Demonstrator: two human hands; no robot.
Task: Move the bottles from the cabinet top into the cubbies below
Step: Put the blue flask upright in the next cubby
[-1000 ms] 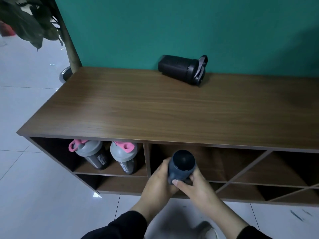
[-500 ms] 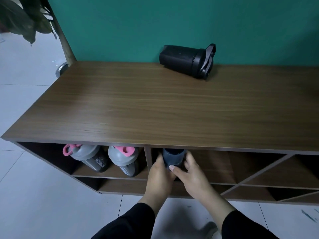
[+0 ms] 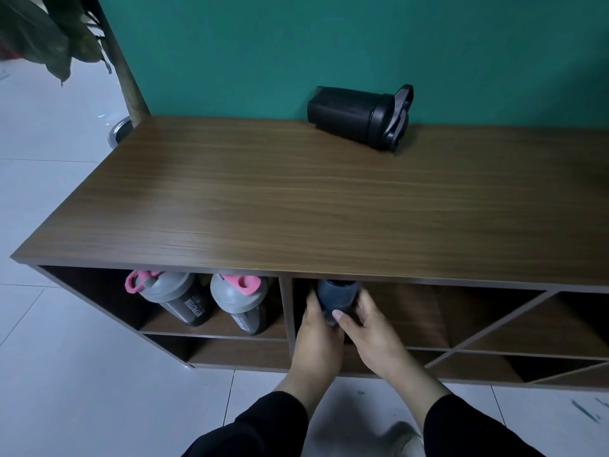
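Note:
A dark blue bottle [image 3: 336, 296] stands upright inside the middle upper cubby, its top hidden under the cabinet top's front edge. My left hand [image 3: 316, 344] grips its left side and my right hand [image 3: 372, 334] its right side, thumb across the front. A black shaker bottle [image 3: 357, 115] lies on its side at the back of the wooden cabinet top [image 3: 296, 206], against the green wall. Two grey shaker bottles with pink caps, one [image 3: 174, 296] left of the other [image 3: 240, 301], stand in the left upper cubby.
Diagonal dividers [image 3: 487, 328] split the cubbies to the right. A lower shelf row [image 3: 237, 354] runs beneath. A plant trunk [image 3: 122, 64] and leaves stand past the cabinet's left end. White floor tiles [image 3: 82, 390] lie in front.
Both hands have carried the dark blue bottle from in front of the cabinet forward into the middle upper cubby; its top is now hidden under the cabinet edge.

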